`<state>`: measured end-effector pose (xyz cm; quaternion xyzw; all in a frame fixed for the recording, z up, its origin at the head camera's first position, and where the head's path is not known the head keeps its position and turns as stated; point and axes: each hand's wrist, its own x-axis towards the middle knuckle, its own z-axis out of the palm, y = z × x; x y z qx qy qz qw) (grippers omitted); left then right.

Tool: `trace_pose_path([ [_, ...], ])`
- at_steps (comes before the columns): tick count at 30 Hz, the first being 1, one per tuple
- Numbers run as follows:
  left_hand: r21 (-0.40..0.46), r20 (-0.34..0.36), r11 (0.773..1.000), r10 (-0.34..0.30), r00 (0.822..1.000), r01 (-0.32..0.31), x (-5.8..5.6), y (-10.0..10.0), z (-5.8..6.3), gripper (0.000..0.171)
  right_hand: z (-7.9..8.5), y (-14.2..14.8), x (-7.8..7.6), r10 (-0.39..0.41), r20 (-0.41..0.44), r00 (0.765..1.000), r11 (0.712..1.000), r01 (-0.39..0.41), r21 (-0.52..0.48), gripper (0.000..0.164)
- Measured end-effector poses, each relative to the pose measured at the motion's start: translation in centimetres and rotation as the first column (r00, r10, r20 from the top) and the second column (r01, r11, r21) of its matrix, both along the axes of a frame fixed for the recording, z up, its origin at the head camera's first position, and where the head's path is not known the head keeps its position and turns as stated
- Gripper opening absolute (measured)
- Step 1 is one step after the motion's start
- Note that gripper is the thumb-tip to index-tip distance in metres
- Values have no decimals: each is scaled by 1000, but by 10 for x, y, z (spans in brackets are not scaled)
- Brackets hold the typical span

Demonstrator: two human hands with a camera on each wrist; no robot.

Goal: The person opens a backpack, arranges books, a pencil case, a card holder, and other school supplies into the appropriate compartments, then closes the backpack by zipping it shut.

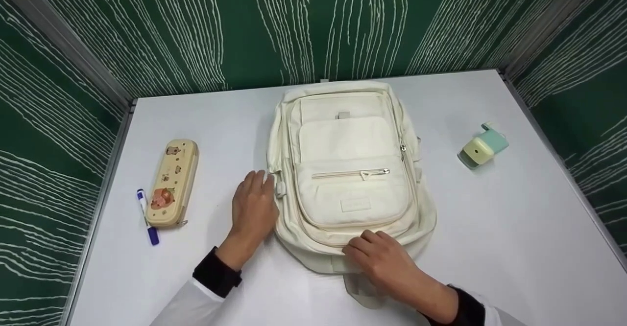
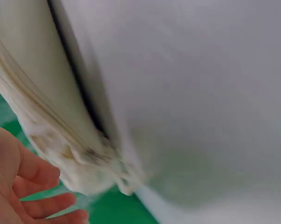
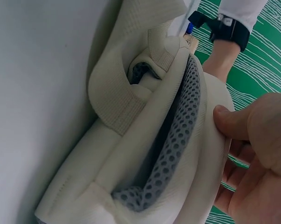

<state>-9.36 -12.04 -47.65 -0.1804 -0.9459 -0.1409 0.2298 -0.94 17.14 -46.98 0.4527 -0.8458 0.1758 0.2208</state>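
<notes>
White sleeves (image 1: 188, 305) come in at the near edge, each ending in a black wristband (image 1: 216, 273). Green panels (image 1: 338, 27) with uneven white lines surround the white table (image 1: 230, 125) at the back and both sides. Cream backpack (image 1: 350, 142): lies mid-table, front face up, base toward the person; front pocket zip runs crosswise, and a strap (image 1: 362, 294) loops out below the base. Right hand (image 1: 382, 262): grips the lower edge of the backpack, thumb on one face and fingers bent round the other. Left hand (image 1: 254, 206): released, fingers loosely bent, just beside the bag's left flank; contact cannot be confirmed. Yellow pencil case (image 1: 172, 181): closed, left of the bag, printed with small animals. Mint-and-yellow pencil sharpener (image 1: 482, 147): well apart, on the right. Marker (image 1: 145, 209): blue-capped, close along the case's left side.
</notes>
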Motion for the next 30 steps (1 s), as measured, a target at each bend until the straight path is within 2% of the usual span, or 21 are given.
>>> trace_pose_path([
  [2, -6, -108, 997, -74, 991, 74, 20, 13, 3, 30, 0, 0, 0, -1, 3, 1000, 1000, 1, 0, 23],
  [5, 7, -176, 975, -216, 960, 221, 53, 36, 8, 29, 1, 0, 0, -8, 8, 1000, 1000, 8, -6, 26],
  [7, 1, -165, 949, -310, 936, 315, 72, 51, 10, 29, 2, -1, 1, -18, 17, 1000, 1000, 18, -17, 30],
  [9, -14, -118, 925, -379, 918, 380, 87, 63, 11, 31, 3, -3, 3, -27, 33, 999, 999, 28, -35, 36],
  [12, -68, -79, 913, -407, 910, 402, 102, 75, 11, 34, 4, -6, 5, -31, 64, 997, 997, 36, -70, 39],
  [15, -124, -65, 921, -380, 923, 371, 109, 82, 12, 32, 4, -10, 8, -22, 88, 996, 994, 32, -109, 31],
  [17, -177, -64, 923, -357, 932, 341, 109, 84, 13, 30, 3, -12, 9, -18, 99, 995, 991, 31, -132, 21],
  [20, -291, -61, 906, -339, 939, 308, 108, 85, 14, 32, 1, -14, 10, -13, 106, 994, 986, 31, -163, 18],
  [23, -378, -64, 876, -347, 936, 299, 107, 84, 13, 33, -2, -13, 10, 6, 90, 996, 985, 10, -174, 22],
  [25, -405, -73, 863, -360, 930, 302, 106, 83, 11, 28, -2, -11, 9, 21, 77, 997, 986, -8, -169, 25],
  [30, -389, -115, 867, -383, 917, 313, 105, 79, 5, 20, 0, 5, 2, 25, 75, 997, 986, -12, -168, 6],
])
